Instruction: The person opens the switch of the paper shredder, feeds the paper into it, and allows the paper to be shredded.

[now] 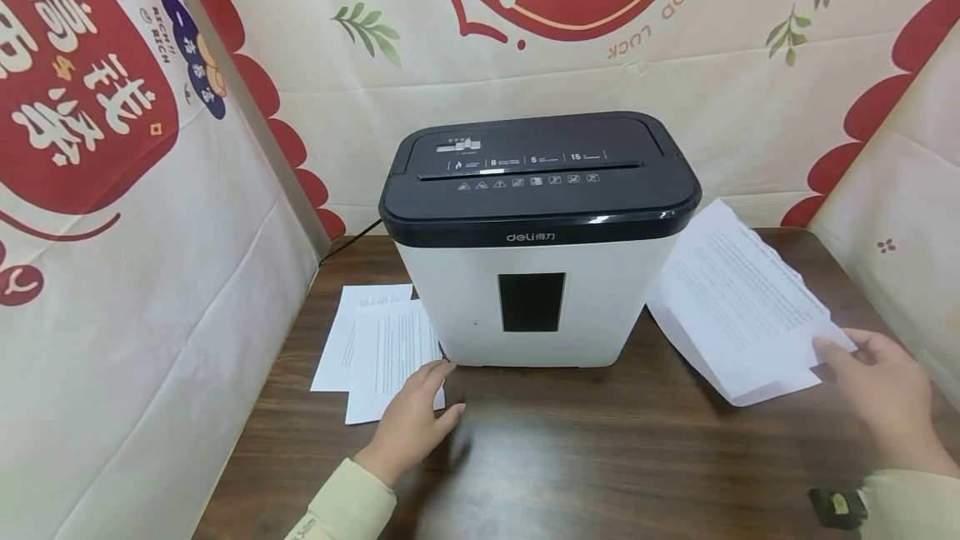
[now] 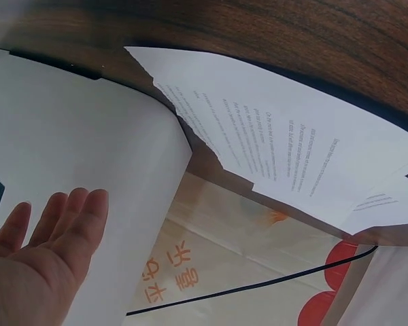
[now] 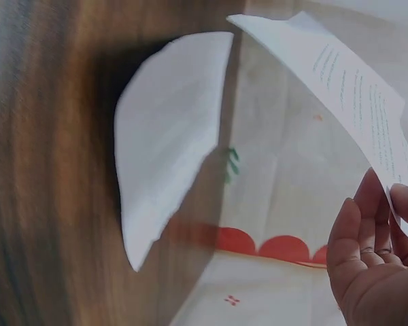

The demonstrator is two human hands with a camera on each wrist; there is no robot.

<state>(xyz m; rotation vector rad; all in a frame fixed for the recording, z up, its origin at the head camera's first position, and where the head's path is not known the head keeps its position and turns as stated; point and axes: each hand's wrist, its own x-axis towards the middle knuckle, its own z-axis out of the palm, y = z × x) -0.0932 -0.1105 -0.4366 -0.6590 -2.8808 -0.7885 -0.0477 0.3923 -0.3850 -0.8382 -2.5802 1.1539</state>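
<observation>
My right hand (image 1: 885, 386) pinches the corner of a printed sheet of paper (image 1: 750, 290) between thumb and fingers. The sheet is lifted, with a ragged torn edge along its upper right side. In the right wrist view a second, curved paper piece (image 3: 170, 142) lies on the table beneath it. A white paper shredder (image 1: 465, 298) with a black top stands upright in the middle. Near its lower left front corner is my left hand (image 1: 412, 419), fingers loosely extended and holding nothing. It partly covers printed papers (image 1: 375, 340) lying left of the shredder.
The dark wooden table (image 1: 570, 457) carries everything. A black cord (image 1: 352, 242) runs left from behind the shredder. Patterned cloth (image 1: 585, 82) hangs close behind and on both sides. A small dark object (image 1: 836, 508) is by the right sleeve.
</observation>
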